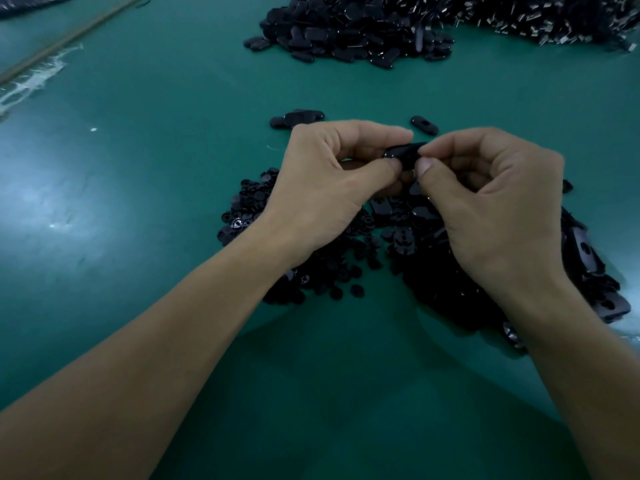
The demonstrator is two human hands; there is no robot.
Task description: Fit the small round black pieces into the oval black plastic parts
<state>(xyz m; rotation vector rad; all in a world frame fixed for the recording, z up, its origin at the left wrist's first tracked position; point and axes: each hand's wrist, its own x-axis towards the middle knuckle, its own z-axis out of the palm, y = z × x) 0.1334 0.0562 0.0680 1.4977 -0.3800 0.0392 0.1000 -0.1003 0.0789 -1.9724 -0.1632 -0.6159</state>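
Black oval part [403, 152], pinched by both hands [323, 188], green table [138, 202]

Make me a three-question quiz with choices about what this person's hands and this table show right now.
1. Where is the heap of small round black pieces? A. Under the left hand and wrist. B. Inside a box. C. On a shelf.
2. What colour is the flat table surface? A. Red. B. Green. C. White.
3. The oval black plastic part between the hands is: A. lying loose. B. pinched by fingers of both hands. C. dropped on the floor.
Answers: 1 A, it spreads beneath that wrist; 2 B, it is teal-green throughout; 3 B, the right hand grips one end, the left the other.
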